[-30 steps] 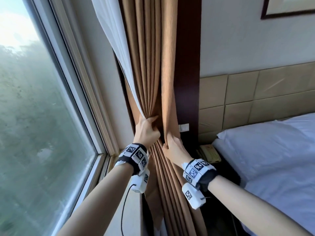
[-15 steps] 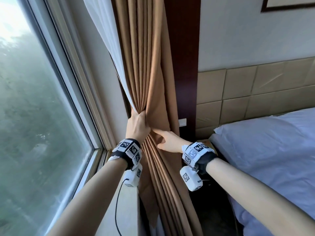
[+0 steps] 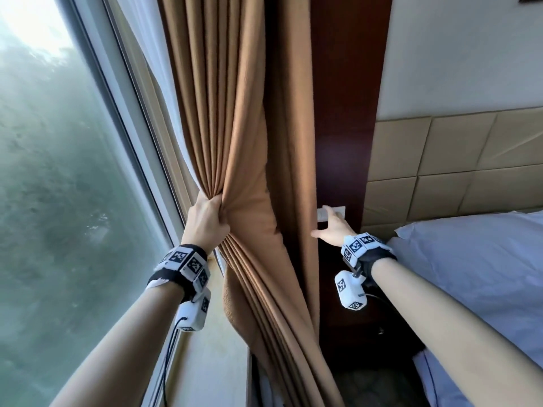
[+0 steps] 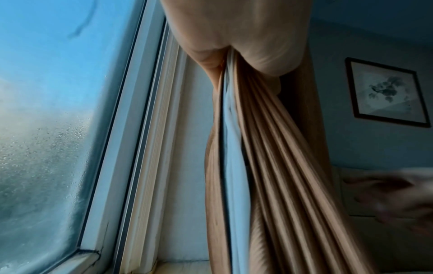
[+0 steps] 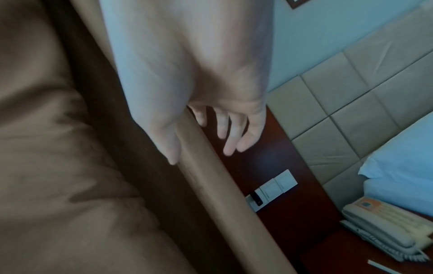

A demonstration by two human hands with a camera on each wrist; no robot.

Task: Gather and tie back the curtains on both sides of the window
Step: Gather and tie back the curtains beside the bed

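A tan curtain (image 3: 241, 118) with a white sheer layer (image 3: 152, 54) behind it hangs beside the window. My left hand (image 3: 207, 218) grips the gathered pleats of the tan curtain (image 4: 269, 157) in a fist. The curtain's right edge (image 3: 299, 171) hangs loose as a long fold. My right hand (image 3: 332, 229) is off the bunch, fingers straight, at that loose edge in front of the dark wood panel (image 3: 346, 113). In the right wrist view its thumb lies against the edge fold (image 5: 211, 181) while the fingers (image 5: 230, 137) spread over the panel, holding nothing.
The window (image 3: 58, 186) and its frame (image 3: 138, 118) fill the left, with a sill (image 3: 217, 348) below. White wall switches (image 5: 279, 185) sit on the panel. A padded headboard (image 3: 458, 160), a bed with white pillow (image 3: 470, 274) and a phone (image 5: 379, 220) on a nightstand lie right.
My right hand has left the gathered curtain and moved right to the loose edge by the wood panel. My left hand keeps its grip on the pleats. The head view has shifted closer.
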